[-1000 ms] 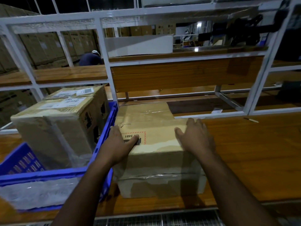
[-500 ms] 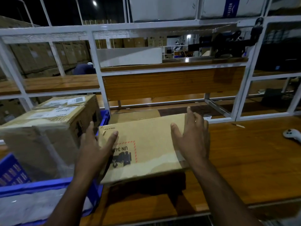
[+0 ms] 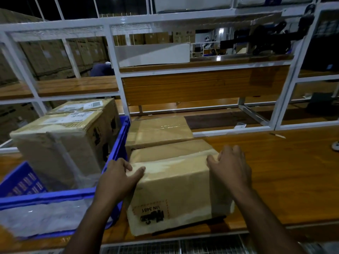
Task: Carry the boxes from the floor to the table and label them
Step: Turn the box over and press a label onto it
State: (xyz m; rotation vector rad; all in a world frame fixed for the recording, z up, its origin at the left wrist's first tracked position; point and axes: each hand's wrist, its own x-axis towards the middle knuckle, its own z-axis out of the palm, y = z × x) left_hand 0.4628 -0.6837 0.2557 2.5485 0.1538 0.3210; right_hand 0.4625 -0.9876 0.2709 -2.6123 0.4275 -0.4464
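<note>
A taped cardboard box point(image 3: 176, 187) with a red-dashed "UN 3481" mark on its near face rests on the wooden table point(image 3: 286, 180), near the front edge. My left hand point(image 3: 117, 180) grips its upper left edge, thumb on top. My right hand point(image 3: 231, 167) holds its upper right corner. A second, flatter cardboard box point(image 3: 157, 132) lies just behind it. Two labelled boxes point(image 3: 60, 143) stand in a blue crate point(image 3: 117, 154) to the left.
A white metal shelf frame point(image 3: 117, 74) with wooden shelves rises behind the table. Clear plastic wrap point(image 3: 42, 217) lies in the crate's front. A small white object point(image 3: 335, 145) sits at the table's right edge. A person in dark clothing point(image 3: 101, 69) bends behind the shelves.
The box was tilted up off the table between my hands, then turned over toward me. It now rests with the UN 3481 mark on the near face instead of on top.
</note>
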